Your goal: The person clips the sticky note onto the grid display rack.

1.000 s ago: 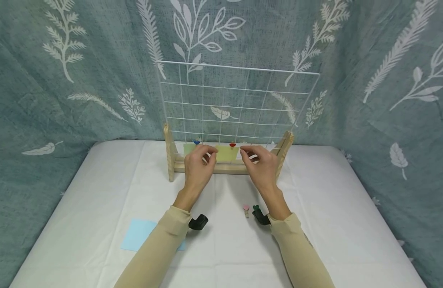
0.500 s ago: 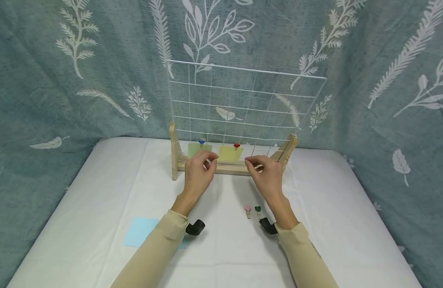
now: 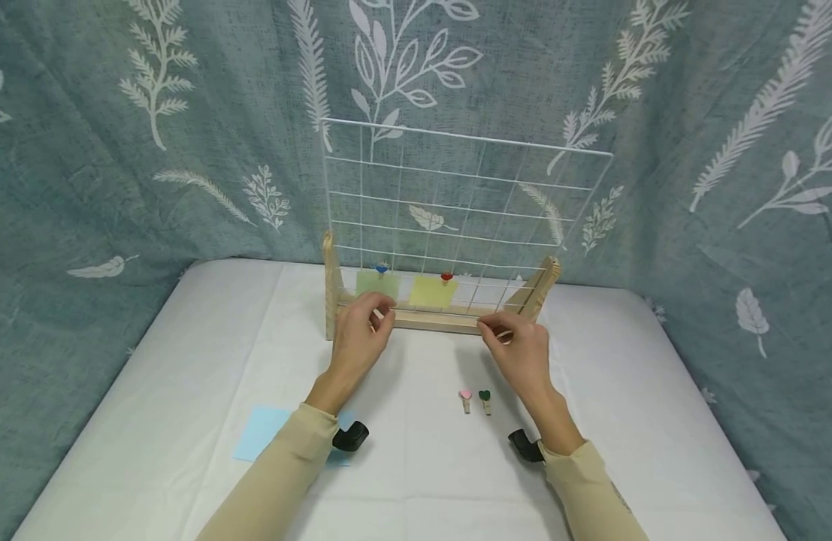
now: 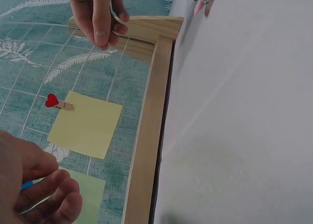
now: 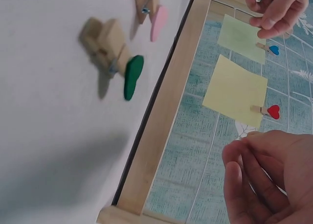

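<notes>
A yellow sticky note hangs on the white wire grid, pinned by a clothespin with a red heart. To its left hangs a green sticky note under a clothespin with a blue heart. My left hand is in front of the green note's lower part, fingers loosely curled with nothing in them. My right hand, also holding nothing, is right of the yellow note, thumb and index tips close together. Two clothespins, one with a pink heart and one with a green heart, lie on the table.
The grid stands in a wooden base with upright end pieces. Light blue paper lies at the front left, partly under the left sleeve. Behind the white-covered table hangs a leaf-patterned curtain.
Both hands have drawn back from the yellow note and spread apart, left hand leftward and right hand rightward. Both notes stay on the grid. The head view has shifted slightly.
</notes>
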Demonstrator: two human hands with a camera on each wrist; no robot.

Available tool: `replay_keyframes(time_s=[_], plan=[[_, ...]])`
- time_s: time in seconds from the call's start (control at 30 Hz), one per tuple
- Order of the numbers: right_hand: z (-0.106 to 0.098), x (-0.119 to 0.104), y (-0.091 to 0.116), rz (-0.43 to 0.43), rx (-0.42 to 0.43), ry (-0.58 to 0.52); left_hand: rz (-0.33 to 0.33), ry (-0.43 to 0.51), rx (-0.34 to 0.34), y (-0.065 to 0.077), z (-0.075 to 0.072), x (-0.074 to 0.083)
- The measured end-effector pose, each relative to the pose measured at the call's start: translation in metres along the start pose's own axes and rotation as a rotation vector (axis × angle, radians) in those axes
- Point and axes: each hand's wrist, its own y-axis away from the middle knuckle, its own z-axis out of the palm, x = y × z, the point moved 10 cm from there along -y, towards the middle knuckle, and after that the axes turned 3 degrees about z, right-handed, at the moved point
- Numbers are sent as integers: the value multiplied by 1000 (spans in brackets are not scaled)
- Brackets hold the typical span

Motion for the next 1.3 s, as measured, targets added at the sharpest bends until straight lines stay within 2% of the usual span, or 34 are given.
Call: replay_keyframes(time_s=[0.37,0.6,0.77,0.93,1.13,1.3], plan=[[-8,3,14,-2,-105,65,-18,-91,-71,9,-3,-15],[-8,14,25,72,-195,80,-72,-104,-157,19,-6,-26],[-8,20,33,121,-247,91,-108,-101,-173,31,-14,-36],[1,23,43,156,-338,98,-129,-109,-192,39,-18,-44],[6,27,64,202,-408,45,-126,-118,-256,52,-21,-48],[2,27,78,196,-407,11,-122,-171,-284,63,-32,-53]])
